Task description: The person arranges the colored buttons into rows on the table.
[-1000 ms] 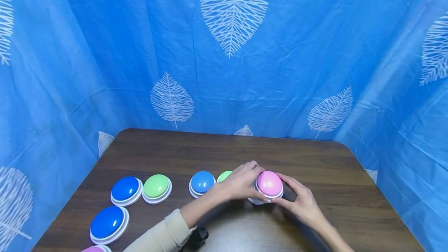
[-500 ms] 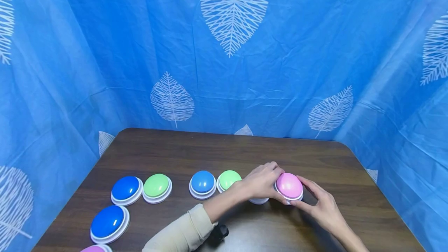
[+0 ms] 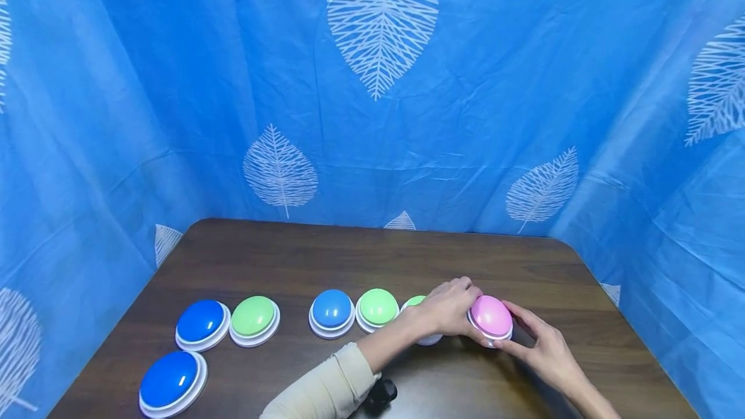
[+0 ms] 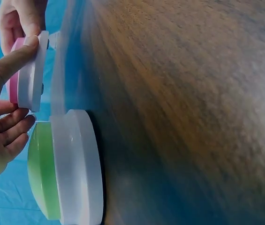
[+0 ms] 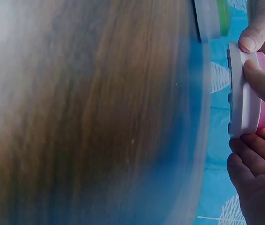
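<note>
A pink dome push button (image 3: 491, 315) with a white base is gripped between both hands, right of the row of buttons. My left hand (image 3: 453, 309) pinches its left rim, thumb at the front. On the opposite side, my right hand (image 3: 546, 349) holds the rim between thumb and fingers. Seen from the left wrist, the pink button's white base (image 4: 33, 75) is raised off the table, its small dark feet showing. The right wrist view also shows a gap between the base (image 5: 244, 93) and the tabletop. Beside my left hand stands a green button (image 3: 429, 339), partly hidden by the wrist.
A light blue button (image 3: 332, 309) and another green one (image 3: 377, 307) continue the row leftward. Farther left are a green button (image 3: 253, 315) and two dark blue ones (image 3: 200, 321), all on the brown wooden table (image 3: 349, 257). A blue leaf-print curtain (image 3: 465, 115) surrounds the table.
Both hands have carried the pink button to the right. The green buttons behind my left forearm have come into view. The head view has shifted slightly.
</note>
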`<state>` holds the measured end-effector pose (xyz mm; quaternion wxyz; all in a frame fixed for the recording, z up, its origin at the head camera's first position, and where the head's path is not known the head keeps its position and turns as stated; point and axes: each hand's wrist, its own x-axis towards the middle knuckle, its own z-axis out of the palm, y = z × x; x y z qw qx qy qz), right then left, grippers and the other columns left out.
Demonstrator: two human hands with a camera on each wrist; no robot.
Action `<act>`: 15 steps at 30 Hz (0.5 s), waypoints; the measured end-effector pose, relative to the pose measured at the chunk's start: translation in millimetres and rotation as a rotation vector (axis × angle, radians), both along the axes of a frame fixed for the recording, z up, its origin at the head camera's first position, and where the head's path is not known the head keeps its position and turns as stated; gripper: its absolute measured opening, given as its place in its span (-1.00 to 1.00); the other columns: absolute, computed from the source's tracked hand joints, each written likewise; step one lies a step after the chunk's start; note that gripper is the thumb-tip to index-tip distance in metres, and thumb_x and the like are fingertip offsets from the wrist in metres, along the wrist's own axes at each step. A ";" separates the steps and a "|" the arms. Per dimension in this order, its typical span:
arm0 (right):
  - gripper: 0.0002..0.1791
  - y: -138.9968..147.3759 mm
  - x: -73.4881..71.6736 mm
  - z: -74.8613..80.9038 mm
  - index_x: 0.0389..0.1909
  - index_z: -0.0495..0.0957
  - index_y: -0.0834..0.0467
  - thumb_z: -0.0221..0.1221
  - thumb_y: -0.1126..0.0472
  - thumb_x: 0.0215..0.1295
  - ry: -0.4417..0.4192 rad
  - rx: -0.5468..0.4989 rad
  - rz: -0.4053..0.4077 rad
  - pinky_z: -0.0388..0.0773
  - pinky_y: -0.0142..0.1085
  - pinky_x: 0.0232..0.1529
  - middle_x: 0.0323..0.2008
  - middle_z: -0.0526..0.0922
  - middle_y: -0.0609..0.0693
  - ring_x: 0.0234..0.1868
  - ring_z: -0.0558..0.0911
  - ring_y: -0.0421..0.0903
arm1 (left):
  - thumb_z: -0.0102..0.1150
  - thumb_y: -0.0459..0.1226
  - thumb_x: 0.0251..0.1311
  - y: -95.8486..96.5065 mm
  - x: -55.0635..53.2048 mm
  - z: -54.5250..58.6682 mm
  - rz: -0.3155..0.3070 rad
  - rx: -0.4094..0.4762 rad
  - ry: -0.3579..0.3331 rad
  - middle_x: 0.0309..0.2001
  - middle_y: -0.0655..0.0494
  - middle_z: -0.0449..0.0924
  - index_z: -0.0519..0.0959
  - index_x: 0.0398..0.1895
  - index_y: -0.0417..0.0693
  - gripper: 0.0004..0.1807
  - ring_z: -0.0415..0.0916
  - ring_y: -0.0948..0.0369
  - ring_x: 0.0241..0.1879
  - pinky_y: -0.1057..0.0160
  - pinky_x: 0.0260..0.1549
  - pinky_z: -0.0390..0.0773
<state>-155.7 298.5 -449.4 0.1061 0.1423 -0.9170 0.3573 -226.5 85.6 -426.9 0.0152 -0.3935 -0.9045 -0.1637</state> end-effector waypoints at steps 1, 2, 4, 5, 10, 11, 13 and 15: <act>-0.24 0.0 -0.7 0.2 0.28 0.47 0.21 0.51 0.14 0.02 -0.008 0.005 0.001 0.35 -0.68 0.00 0.14 0.58 0.22 0.17 0.54 -0.01 | 0.46 0.32 -0.21 0.7 -0.2 -1.0 0.005 -0.001 0.001 -0.11 0.26 0.47 0.57 0.10 0.03 -0.16 0.37 0.38 -0.16 0.48 -0.17 0.41; -0.24 0.1 -1.5 0.4 0.28 0.46 0.22 0.50 0.14 0.03 -0.015 0.012 0.003 0.35 -0.67 0.00 0.14 0.58 0.22 0.16 0.55 0.10 | 0.47 0.32 -0.21 1.6 -0.2 -2.0 0.010 -0.003 0.005 -0.11 0.26 0.47 0.57 0.09 0.04 -0.16 0.37 0.38 -0.16 0.47 -0.18 0.41; -0.24 0.4 -3.1 0.0 0.26 0.47 0.25 0.50 0.14 0.03 -0.012 0.027 0.006 0.33 -0.69 0.00 0.14 0.58 0.23 0.14 0.54 0.23 | 0.47 0.33 -0.23 3.9 -0.2 -4.4 0.025 -0.011 0.021 -0.14 0.26 0.47 0.58 0.06 0.04 -0.17 0.38 0.37 -0.18 0.46 -0.20 0.42; -0.24 0.6 -3.9 -0.4 0.26 0.47 0.26 0.50 0.14 0.03 -0.011 0.036 0.008 0.31 -0.69 0.00 0.14 0.59 0.23 0.14 0.54 0.24 | 0.48 0.32 -0.24 5.2 -0.1 -5.6 0.034 -0.015 0.027 -0.14 0.26 0.47 0.58 0.05 0.04 -0.18 0.38 0.37 -0.19 0.46 -0.21 0.42; -0.24 3.1 -6.8 -4.3 0.26 0.47 0.27 0.51 0.11 0.02 -0.025 0.088 0.004 0.31 -0.63 0.02 0.13 0.60 0.21 0.14 0.55 0.22 | 0.48 0.33 -0.24 10.2 1.2 -12.4 0.068 -0.046 0.034 -0.17 0.25 0.46 0.59 0.01 0.04 -0.19 0.39 0.36 -0.21 0.43 -0.23 0.43; -0.23 3.6 -7.2 -5.3 0.26 0.47 0.26 0.50 0.09 0.03 -0.035 0.095 0.001 0.34 -0.58 0.03 0.13 0.60 0.21 0.15 0.55 0.21 | 0.48 0.33 -0.24 10.6 1.4 -13.5 0.072 -0.055 0.033 -0.18 0.26 0.45 0.59 0.01 0.04 -0.20 0.39 0.36 -0.21 0.43 -0.23 0.43; -0.22 4.1 -8.0 -7.2 0.27 0.46 0.27 0.49 0.06 0.05 -0.061 0.097 0.005 0.42 -0.48 0.04 0.14 0.59 0.21 0.16 0.55 0.20 | 0.48 0.33 -0.25 11.1 1.7 -15.5 0.078 -0.075 0.037 -0.19 0.26 0.45 0.59 0.00 0.04 -0.20 0.39 0.36 -0.22 0.42 -0.22 0.43; -0.22 4.4 -8.4 -9.0 0.27 0.45 0.27 0.48 0.03 0.06 -0.077 0.103 0.007 0.46 -0.39 0.05 0.15 0.58 0.22 0.17 0.54 0.19 | 0.48 0.33 -0.25 11.4 2.1 -17.4 0.083 -0.094 0.041 -0.20 0.27 0.45 0.58 -0.01 0.05 -0.20 0.39 0.36 -0.22 0.42 -0.20 0.42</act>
